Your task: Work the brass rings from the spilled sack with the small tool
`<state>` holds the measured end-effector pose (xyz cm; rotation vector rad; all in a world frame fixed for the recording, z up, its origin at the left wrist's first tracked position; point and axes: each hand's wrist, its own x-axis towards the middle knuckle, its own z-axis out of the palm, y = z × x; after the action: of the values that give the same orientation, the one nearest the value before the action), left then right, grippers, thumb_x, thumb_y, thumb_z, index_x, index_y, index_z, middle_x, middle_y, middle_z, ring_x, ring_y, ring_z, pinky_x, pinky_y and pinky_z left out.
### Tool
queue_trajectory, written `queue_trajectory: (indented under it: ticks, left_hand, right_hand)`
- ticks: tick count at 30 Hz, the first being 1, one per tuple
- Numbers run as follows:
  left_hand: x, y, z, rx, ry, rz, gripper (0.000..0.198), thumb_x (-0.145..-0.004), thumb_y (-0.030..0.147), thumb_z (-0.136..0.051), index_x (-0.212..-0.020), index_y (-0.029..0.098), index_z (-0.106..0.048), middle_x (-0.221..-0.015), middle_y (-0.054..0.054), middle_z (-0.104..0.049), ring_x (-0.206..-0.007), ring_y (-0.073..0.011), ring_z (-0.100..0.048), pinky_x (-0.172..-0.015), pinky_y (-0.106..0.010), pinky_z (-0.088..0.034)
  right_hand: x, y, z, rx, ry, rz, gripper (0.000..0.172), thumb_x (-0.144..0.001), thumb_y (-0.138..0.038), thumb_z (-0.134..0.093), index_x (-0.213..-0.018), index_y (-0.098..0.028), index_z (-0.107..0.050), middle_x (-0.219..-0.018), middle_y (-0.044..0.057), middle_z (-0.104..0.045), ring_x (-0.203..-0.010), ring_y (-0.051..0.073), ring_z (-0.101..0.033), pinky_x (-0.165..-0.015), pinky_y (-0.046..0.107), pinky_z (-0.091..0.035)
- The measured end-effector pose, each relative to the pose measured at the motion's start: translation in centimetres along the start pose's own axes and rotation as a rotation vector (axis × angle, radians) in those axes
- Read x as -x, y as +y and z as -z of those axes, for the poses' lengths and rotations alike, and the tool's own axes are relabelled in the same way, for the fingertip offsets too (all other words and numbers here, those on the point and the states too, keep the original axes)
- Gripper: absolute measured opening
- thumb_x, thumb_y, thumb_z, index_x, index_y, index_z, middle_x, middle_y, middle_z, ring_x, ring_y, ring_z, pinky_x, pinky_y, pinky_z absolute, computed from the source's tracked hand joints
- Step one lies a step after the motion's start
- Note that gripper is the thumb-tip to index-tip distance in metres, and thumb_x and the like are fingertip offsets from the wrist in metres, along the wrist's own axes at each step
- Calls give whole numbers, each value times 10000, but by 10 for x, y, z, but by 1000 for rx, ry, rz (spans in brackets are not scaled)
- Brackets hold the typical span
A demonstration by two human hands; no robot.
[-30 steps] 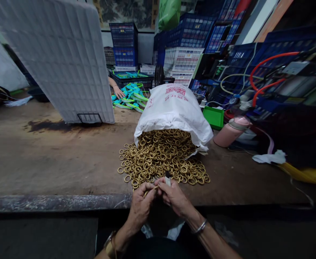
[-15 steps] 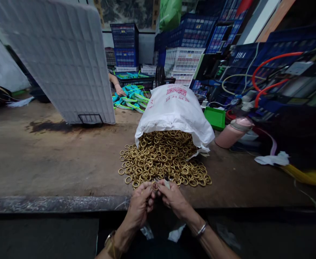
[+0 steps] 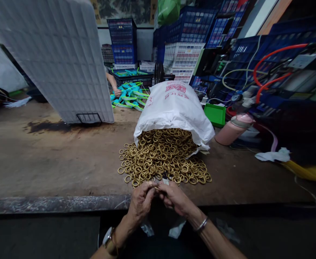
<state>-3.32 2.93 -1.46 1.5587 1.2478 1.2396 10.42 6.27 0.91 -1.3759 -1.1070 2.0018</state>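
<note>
My left hand [image 3: 142, 199] and my right hand [image 3: 175, 198] meet at the front edge of the table, fingertips pinched together. Between them is a small brass-coloured ring [image 3: 156, 187], seen nearly edge-on and mostly covered by the fingers. A pale strip [image 3: 166, 181] shows at the right fingertips; what it is I cannot make out. Just beyond my hands spreads a heap of brass-coloured rings [image 3: 158, 160]. It spills from the mouth of a white woven sack [image 3: 174, 104] with red print, lying on its side.
A tall white ribbed panel [image 3: 74, 64] stands on the table [image 3: 66, 162] at left. Behind it, another person's hand [image 3: 117, 92] touches turquoise and green pieces [image 3: 131, 94]. At right are a green tray [image 3: 214, 115], a pink bottle [image 3: 233, 129] and red hoses. Crates [image 3: 185, 54] are stacked behind.
The ring between my fingers has turned from face-on to nearly edge-on. My left wrist has rotated slightly. The other person's hand has shifted a little; the view has tilted slightly.
</note>
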Motion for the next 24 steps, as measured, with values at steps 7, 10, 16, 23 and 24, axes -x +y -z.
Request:
queue_trajectory:
  ticks: [7, 10, 16, 23, 24]
  left_hand:
    - [-1, 12, 0, -66, 25, 49, 138, -792, 197, -494, -759, 165, -625, -701, -22, -631, -673, -142, -565, -644, -234, -417]
    - [-1, 15, -1, 77, 18, 168, 170, -793, 263, -501, -686, 156, -578, -625, 2, -564, -584, -107, -503, -564, -208, -386]
    - [1, 17, -1, 472, -150, 503, 304, -763, 461, -505, -690, 169, -466, -534, 46, -480, -375, -40, -329, -357, -162, -219]
    - [1, 22, 0, 618, -60, 575, 310, -739, 470, -543, -719, 180, -435, -542, 63, -463, -370, -28, -304, -337, -144, -182]
    - [0, 21, 0, 607, -47, 573, 311, -738, 473, -542, -723, 181, -433, -543, 64, -466, -368, -28, -302, -335, -144, -183]
  right_hand:
    - [-6, 6, -1, 346, 201, 408, 284, -768, -446, -456, -644, -192, -424, -566, -61, -397, -501, 66, -345, -463, 189, -296]
    - [-8, 7, -1, 436, 227, 479, 297, -769, -428, -446, -599, -187, -413, -576, -51, -379, -553, 84, -346, -511, 204, -311]
    - [-11, 11, -1, 392, 172, 433, 297, -792, -423, -426, -614, -185, -427, -551, -52, -395, -514, 80, -356, -490, 202, -305]
    - [-12, 17, 6, 589, 288, 513, 256, -813, -312, -385, -593, -189, -426, -538, -39, -437, -515, 92, -388, -504, 207, -298]
    - [-11, 19, 7, 666, 292, 559, 226, -808, -279, -391, -608, -187, -443, -558, -33, -459, -531, 96, -400, -517, 209, -298]
